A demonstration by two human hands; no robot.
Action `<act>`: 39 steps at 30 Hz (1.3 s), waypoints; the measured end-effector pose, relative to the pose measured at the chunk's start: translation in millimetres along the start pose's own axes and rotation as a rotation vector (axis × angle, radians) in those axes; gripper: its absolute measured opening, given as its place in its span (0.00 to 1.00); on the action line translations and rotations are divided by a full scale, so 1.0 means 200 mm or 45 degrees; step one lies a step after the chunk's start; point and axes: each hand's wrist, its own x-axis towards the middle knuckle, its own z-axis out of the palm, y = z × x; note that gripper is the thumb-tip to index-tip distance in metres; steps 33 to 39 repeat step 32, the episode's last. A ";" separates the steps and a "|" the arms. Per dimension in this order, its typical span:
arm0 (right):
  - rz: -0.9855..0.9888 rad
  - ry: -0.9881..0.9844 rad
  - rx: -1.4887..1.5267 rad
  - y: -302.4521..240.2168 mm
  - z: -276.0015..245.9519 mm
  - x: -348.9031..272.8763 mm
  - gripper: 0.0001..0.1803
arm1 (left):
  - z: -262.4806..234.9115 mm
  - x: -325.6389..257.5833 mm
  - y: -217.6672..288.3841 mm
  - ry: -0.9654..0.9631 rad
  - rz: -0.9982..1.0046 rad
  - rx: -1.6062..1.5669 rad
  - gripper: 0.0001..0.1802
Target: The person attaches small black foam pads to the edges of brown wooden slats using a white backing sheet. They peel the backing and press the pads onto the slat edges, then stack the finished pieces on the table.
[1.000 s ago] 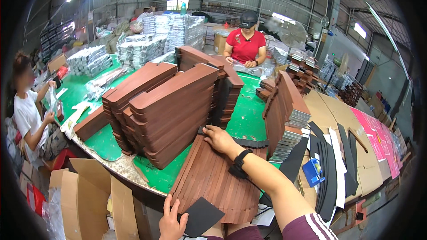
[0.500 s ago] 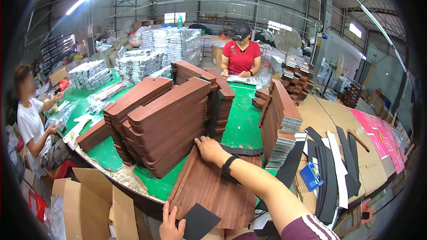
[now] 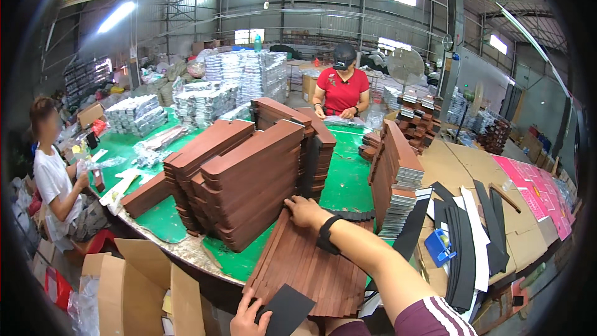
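Observation:
A fan of narrow brown wood-look slats (image 3: 311, 267) lies side by side at the table's near edge, in front of me. My right hand (image 3: 306, 213) reaches to their far left corner, its fingers bent round the end of a slat. At the near left corner is my left hand (image 3: 250, 316), with a black square sheet (image 3: 286, 310) between thumb and fingers; its fingertips touch the slats' edge. Tall stacks of brown tapered boards (image 3: 252, 180) stand just beyond, close to my right hand. Another stack of brown boards (image 3: 392, 168) rises to the right.
An open cardboard box (image 3: 146, 292) is at the lower left. Right of the slats lie black strips (image 3: 457, 255) and a blue tape dispenser (image 3: 440, 247) on cardboard. A person in red (image 3: 342, 92) works across the green table (image 3: 342, 174), another in white (image 3: 56, 180) at the left.
The view has shifted, so the table and stacks appear slightly right and lower. My hands keep their places on the slats. The person at the left has brought both hands together.

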 end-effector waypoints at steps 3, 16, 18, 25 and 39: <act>0.103 -0.098 0.128 -0.02 -0.12 -0.07 0.50 | -0.16 -0.04 0.09 -0.134 -0.452 -0.220 0.16; -0.645 -0.113 0.824 -0.54 -0.54 -1.39 0.38 | -0.08 0.03 0.42 -0.134 -0.491 -1.088 0.22; -0.516 -0.052 0.904 -0.52 -0.49 -1.49 0.38 | -0.04 0.04 0.45 -0.190 -0.425 -1.090 0.18; -0.359 0.570 1.074 -0.34 -0.23 -1.67 0.42 | 0.18 0.25 0.55 -0.433 -0.380 -0.941 0.11; -0.396 0.638 0.955 -0.24 -0.28 -1.76 0.44 | 0.23 0.35 0.67 -0.462 -0.214 -0.931 0.11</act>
